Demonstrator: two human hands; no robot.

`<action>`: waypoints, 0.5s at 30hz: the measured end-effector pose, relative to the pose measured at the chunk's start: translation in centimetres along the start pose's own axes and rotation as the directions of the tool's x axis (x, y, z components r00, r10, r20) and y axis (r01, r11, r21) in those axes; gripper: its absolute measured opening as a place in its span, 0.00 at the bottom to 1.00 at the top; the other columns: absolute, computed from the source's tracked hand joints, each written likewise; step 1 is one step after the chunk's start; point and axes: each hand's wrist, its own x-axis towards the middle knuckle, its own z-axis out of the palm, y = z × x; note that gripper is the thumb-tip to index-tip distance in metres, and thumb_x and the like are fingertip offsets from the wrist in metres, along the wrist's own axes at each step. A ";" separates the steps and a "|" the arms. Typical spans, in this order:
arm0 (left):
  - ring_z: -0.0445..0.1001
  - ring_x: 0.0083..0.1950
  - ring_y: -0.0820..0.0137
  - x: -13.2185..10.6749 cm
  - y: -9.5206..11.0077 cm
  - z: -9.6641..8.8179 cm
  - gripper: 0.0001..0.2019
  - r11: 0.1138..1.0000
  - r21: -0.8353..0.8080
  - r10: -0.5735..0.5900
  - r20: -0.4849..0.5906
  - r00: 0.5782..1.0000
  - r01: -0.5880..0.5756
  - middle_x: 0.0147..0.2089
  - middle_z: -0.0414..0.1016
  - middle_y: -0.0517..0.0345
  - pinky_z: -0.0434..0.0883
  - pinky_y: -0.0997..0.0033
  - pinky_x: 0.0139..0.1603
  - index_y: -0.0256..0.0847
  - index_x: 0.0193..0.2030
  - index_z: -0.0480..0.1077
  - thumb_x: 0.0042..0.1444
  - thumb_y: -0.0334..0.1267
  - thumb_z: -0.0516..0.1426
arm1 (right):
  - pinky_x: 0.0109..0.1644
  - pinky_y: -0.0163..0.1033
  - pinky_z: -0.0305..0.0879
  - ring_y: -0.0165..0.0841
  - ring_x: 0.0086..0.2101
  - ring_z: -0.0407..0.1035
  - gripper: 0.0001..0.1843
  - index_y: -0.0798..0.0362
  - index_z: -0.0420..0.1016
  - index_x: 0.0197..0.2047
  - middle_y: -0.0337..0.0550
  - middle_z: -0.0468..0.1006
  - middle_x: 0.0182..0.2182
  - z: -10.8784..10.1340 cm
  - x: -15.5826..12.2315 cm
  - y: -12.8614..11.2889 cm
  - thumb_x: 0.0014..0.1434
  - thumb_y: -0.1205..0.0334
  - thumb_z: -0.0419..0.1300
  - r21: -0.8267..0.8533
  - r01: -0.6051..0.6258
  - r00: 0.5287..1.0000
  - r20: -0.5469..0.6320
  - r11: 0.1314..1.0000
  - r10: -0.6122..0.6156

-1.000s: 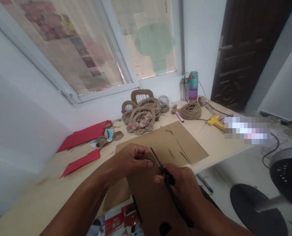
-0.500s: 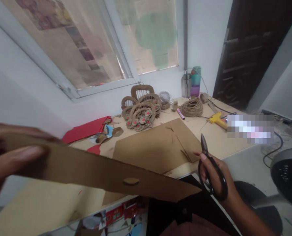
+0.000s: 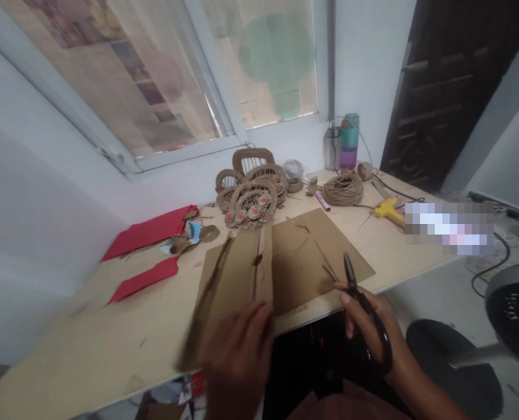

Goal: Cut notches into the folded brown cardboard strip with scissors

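My left hand (image 3: pixel 238 350) grips the near end of a long brown cardboard piece (image 3: pixel 237 280), which is blurred with motion and lies over the wooden table (image 3: pixel 88 344), pointing away from me. My right hand (image 3: pixel 373 326) holds black scissors (image 3: pixel 364 309) at the table's front edge, blades closed and pointing up and away. A larger flat cardboard sheet (image 3: pixel 312 256) lies on the table just beyond both hands.
Red paper sheets (image 3: pixel 150 233) lie at the left. Woven twine baskets (image 3: pixel 253 189), a twine coil (image 3: pixel 342 189), a small fan (image 3: pixel 293 169), a bottle (image 3: pixel 349 143) and a yellow glue gun (image 3: pixel 388 211) stand at the back. A black round stand (image 3: pixel 456 367) sits on the floor at right.
My left hand swung the long cardboard piece from far left, held across the view, round to the middle, lengthwise over the table. My right hand with the scissors barely moved.
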 end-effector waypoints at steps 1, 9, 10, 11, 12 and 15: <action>0.75 0.42 0.64 -0.4 1.0 1.4 0.11 0.999 0.022 0.039 0.011 0.999 -0.039 0.41 0.78 0.48 0.70 0.65 0.45 0.36 0.44 0.71 0.54 0.30 0.58 | 0.27 0.36 0.60 0.32 0.19 0.64 0.27 0.57 0.71 0.47 0.32 0.66 0.14 0.1 -0.3 0.2 0.59 0.41 0.52 -0.003 -0.013 0.999 0.035 1.000 0.013; 0.71 0.52 0.58 -1.4 2.2 1.5 0.16 0.998 -0.010 0.062 0.114 0.992 -0.061 0.47 0.76 0.46 0.67 0.54 0.52 0.37 0.50 0.67 0.53 0.31 0.57 | 0.27 0.34 0.63 0.32 0.21 0.67 0.28 0.57 0.70 0.51 0.35 0.69 0.16 1.1 -2.8 1.0 0.59 0.42 0.55 0.234 -0.220 0.949 0.277 0.947 0.153; 0.71 0.53 0.57 -1.5 1.8 0.9 0.16 0.997 -0.013 0.075 0.122 0.990 -0.074 0.47 0.76 0.46 0.66 0.53 0.53 0.38 0.50 0.67 0.53 0.31 0.57 | 0.27 0.35 0.63 0.33 0.22 0.68 0.28 0.57 0.70 0.51 0.36 0.69 0.17 1.2 -3.1 1.1 0.59 0.42 0.55 0.235 -0.233 0.942 0.294 0.944 0.159; 0.70 0.54 0.58 -1.7 1.4 0.3 0.17 0.997 -0.017 0.075 0.131 0.989 -0.074 0.48 0.76 0.47 0.66 0.53 0.54 0.39 0.51 0.66 0.53 0.30 0.57 | 0.27 0.35 0.64 0.34 0.24 0.70 0.29 0.57 0.70 0.51 0.37 0.70 0.17 1.3 -3.5 1.4 0.59 0.42 0.55 0.233 -0.246 0.936 0.310 0.941 0.168; 0.70 0.54 0.58 -1.8 0.9 -0.3 0.18 0.999 -0.021 0.053 0.137 0.989 -0.050 0.49 0.75 0.47 0.67 0.54 0.54 0.39 0.52 0.66 0.53 0.30 0.57 | 0.28 0.36 0.65 0.35 0.24 0.71 0.30 0.58 0.70 0.52 0.37 0.70 0.17 1.2 -3.8 1.7 0.58 0.41 0.55 0.229 -0.267 0.926 0.330 0.936 0.183; 0.72 0.52 0.60 -2.3 -0.3 -1.7 0.17 0.988 0.025 -0.153 0.123 0.980 0.151 0.50 0.74 0.47 0.72 0.60 0.47 0.41 0.52 0.65 0.54 0.32 0.56 | 0.28 0.38 0.67 0.36 0.21 0.71 0.36 0.58 0.68 0.56 0.38 0.72 0.16 0.9 -5.1 2.8 0.56 0.37 0.54 0.194 -0.366 0.879 0.393 0.910 0.270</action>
